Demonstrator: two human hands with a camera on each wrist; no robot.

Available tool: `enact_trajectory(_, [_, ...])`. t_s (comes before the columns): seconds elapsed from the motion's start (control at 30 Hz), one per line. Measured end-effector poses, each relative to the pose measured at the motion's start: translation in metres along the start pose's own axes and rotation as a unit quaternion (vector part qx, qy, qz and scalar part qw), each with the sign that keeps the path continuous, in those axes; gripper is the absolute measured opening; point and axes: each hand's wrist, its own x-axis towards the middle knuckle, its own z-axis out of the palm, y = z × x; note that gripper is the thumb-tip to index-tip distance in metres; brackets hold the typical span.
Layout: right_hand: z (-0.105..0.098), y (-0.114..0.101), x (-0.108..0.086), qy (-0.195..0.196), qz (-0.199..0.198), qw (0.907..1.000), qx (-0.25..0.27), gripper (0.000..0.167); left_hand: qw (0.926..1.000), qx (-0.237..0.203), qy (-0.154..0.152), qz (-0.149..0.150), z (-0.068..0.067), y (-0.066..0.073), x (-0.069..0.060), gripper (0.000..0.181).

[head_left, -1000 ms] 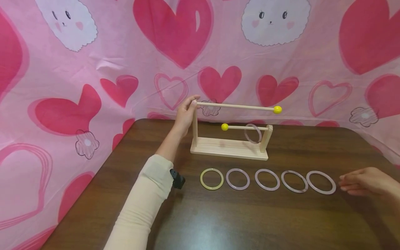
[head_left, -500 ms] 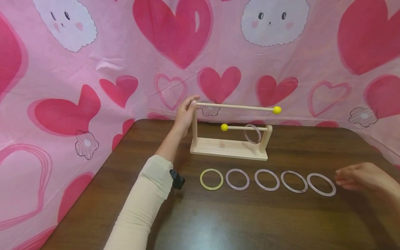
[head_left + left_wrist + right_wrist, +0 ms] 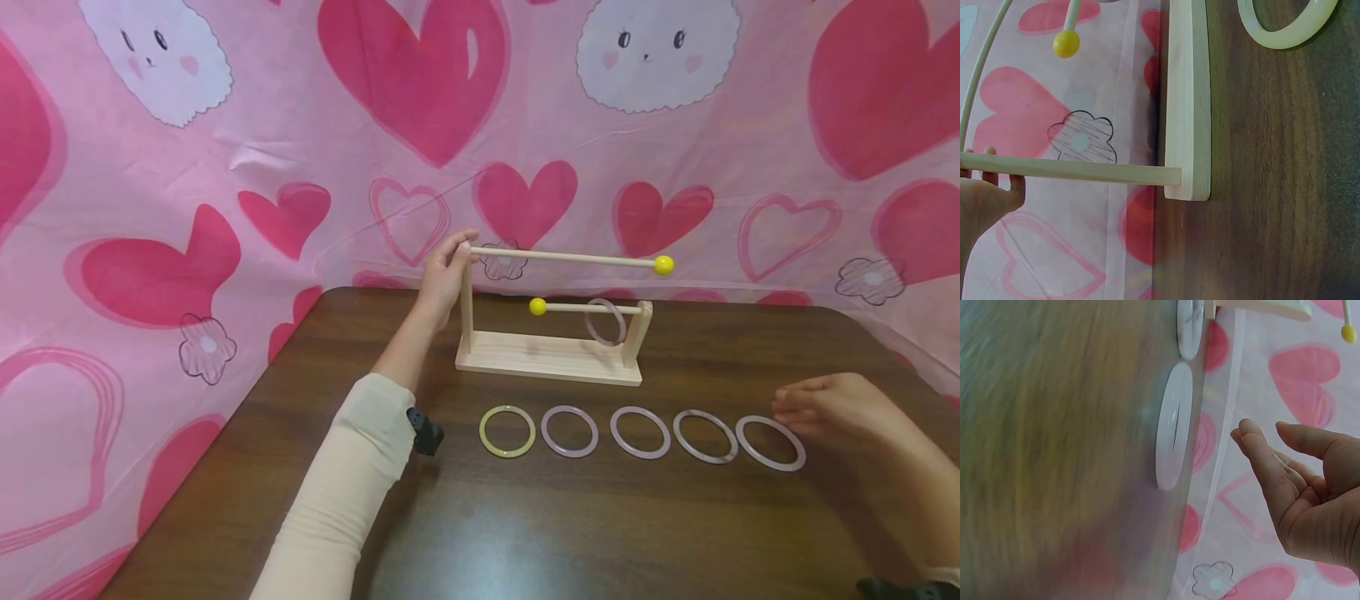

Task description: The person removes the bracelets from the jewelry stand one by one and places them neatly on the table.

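At the back of the table, my left hand grips the top of the tall left post of a wooden stand, thumb and fingers on either side of it. The upper bar is bare; a pale purple bangle hangs on the lower bar near the short post. My right hand hovers just behind and right of the rightmost lilac bangle, holding nothing. Its thumb and fingers stand apart in the right wrist view, fingers loosely bent.
In front of the stand, several bangles lie flat in a row, from a yellow-green bangle at the left through a purple bangle to the right. Yellow balls cap the bars. A pink heart-patterned cloth hangs behind the table.
My right hand has moved left and a little away from me, closer over the rightmost bangle. That bangle has shifted very slightly toward me. My left hand has stayed on the post.
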Motion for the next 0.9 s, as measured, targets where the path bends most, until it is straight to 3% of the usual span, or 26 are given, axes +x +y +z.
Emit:
enact_trajectory(0.1, [0.005, -0.004, 0.003, 0.001, -0.017, 0.9998, 0.007, 0.032, 1.0000, 0.003, 0.002, 0.000, 0.000, 0.000, 0.000, 0.031])
enact_trajectory(0.33, [0.024, -0.019, 0.010, 0.020, -0.068, 0.9956, -0.061, 0.043, 1.0000, 0.003, 0.005, -0.004, 0.001, 0.000, 0.000, 0.031])
enact_trajectory(0.9, [0.068, -0.038, 0.031, 0.034, -0.128, 0.9888, -0.068, 0.050, 1.0000, -0.005, 0.007, -0.004, 0.000, 0.000, -0.001, 0.031])
